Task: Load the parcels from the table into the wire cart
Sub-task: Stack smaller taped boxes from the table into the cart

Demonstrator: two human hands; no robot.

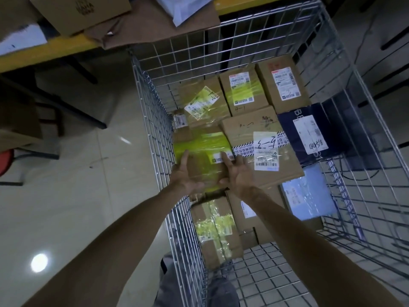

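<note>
Left hand (184, 173) and right hand (240, 172) are side by side on a parcel (199, 147) inside the wire cart (155, 111), hard against the wall on the left hand's side; just right of the right hand, a bigger parcel (261, 129); beyond the fingertips, a row of three parcels (243, 91); under the wrists, two more parcels (215, 227); the table (44, 54) stands past the cart, out to the left.
</note>
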